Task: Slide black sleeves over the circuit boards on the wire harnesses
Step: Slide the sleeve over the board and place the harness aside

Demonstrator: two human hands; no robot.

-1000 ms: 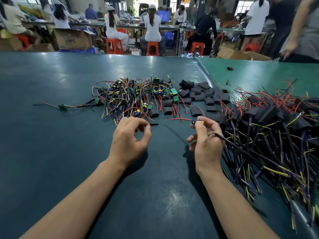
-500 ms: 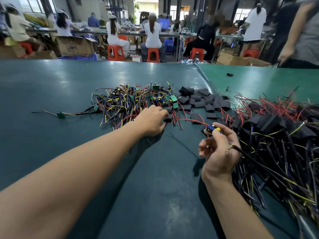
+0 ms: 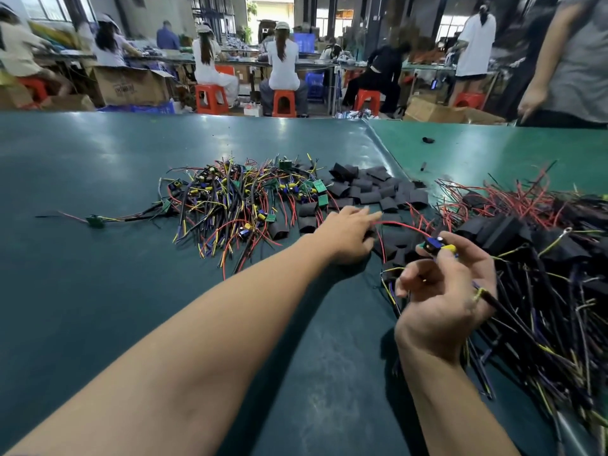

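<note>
Toward the far middle of the worktop point(image 3: 98, 324), the left hand point(image 3: 345, 235) reaches with straight fingers into the heap of black sleeves point(image 3: 368, 189) — probably to take one. I cannot tell whether it touches a sleeve yet. The right hand point(image 3: 441, 301) pinches a small circuit board point(image 3: 437, 245) with blue and yellow parts, lifted and ready for its cover; its thin wires trail down. Bare harnesses point(image 3: 230, 205) lie left of the sleeves, and the finished ones point(image 3: 543, 258) — matte, soft-looking — pile at the right edge.
</note>
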